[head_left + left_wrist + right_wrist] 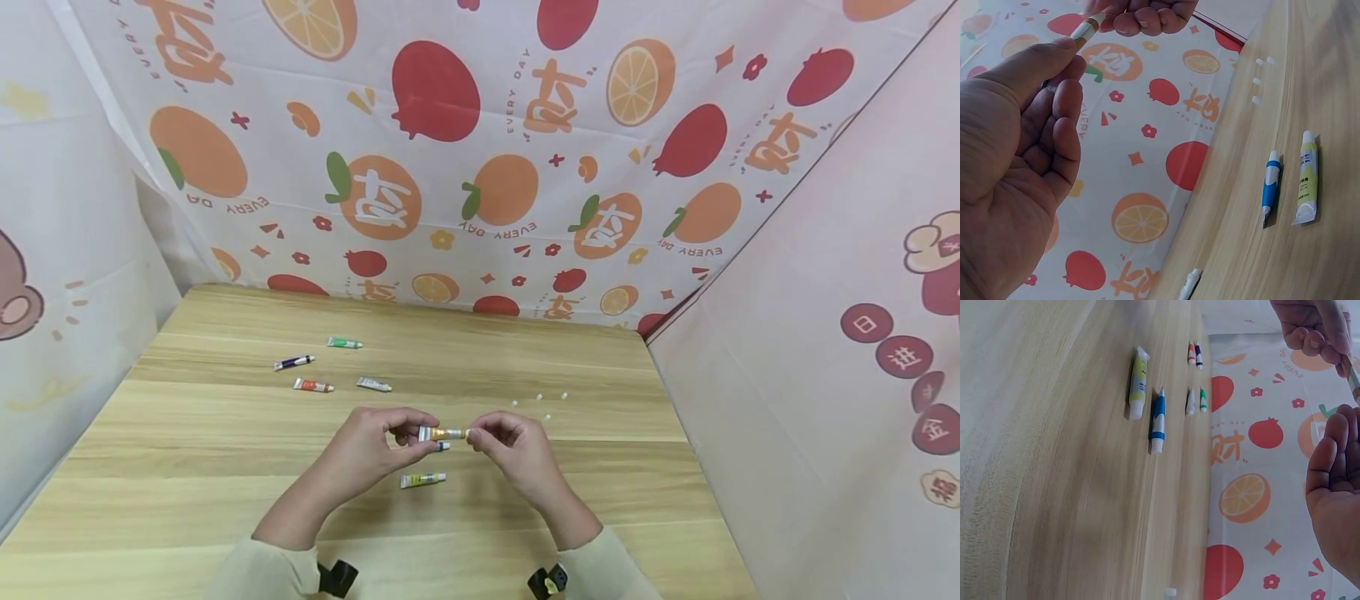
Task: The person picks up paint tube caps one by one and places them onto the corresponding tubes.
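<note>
A gold-labelled paint tube (447,434) is held level above the wooden table, between both hands. My left hand (367,450) pinches its flat crimped end between thumb and fingers. At the tube's other end, the thumb and fingers of my right hand (519,454) pinch the white cap end. In the left wrist view a blue paint tube (1270,184) lies on the table beside a yellow paint tube (1307,181). From the head camera, the left hand hides most of the blue one, while the yellow one shows whole, nearer the body.
Farther left on the table (225,433) lie a green tube (345,342), a dark purple tube (294,362), an orange-red tube (313,385) and a silver-white tube (374,384). Several small white caps (539,397) are scattered beyond the right hand. A fruit-printed cloth (465,225) hangs behind.
</note>
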